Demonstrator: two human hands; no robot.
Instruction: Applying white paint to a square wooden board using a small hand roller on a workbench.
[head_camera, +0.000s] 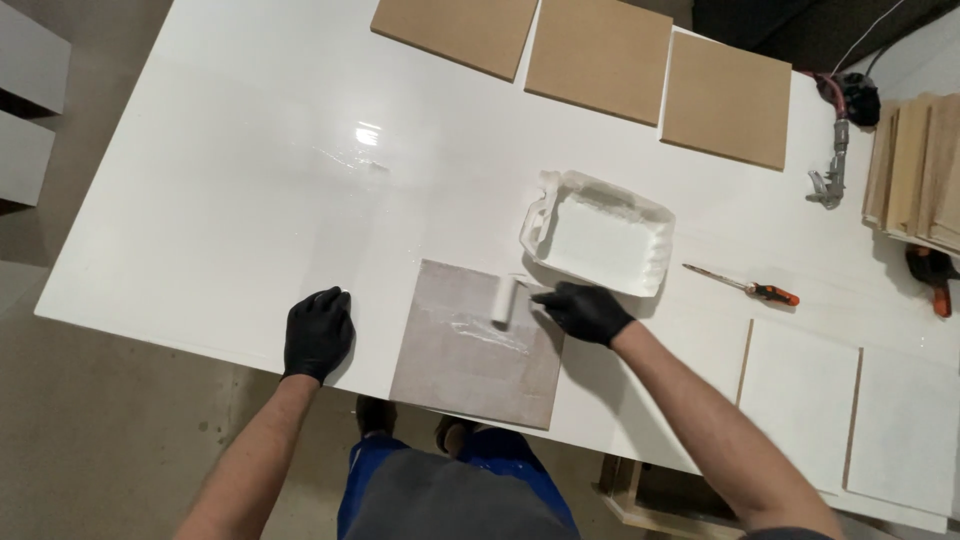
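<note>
small white paint roller (506, 298) lying upright-ish on square grey-brown panel (480, 345), near its top right corner, wet white streak beside it; panel flat, just below-left of white paint tray (598, 236).

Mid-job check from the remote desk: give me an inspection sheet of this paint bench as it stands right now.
Surface: white table, glossy, with a glare spot.
Job's things: grey square panel at the near edge, a wet streak across it; small white roller lying on it; white paint tray just behind.
Clutter: three brown boards at the far edge; two white-coated panels to the right; screwdriver; board stack; orange clamp.
Hands: black-gloved; right hand on the roller handle, left hand flat on the table beside the panel.
Cables: hose with metal fitting, far right.
Surroundings: concrete floor.
</note>
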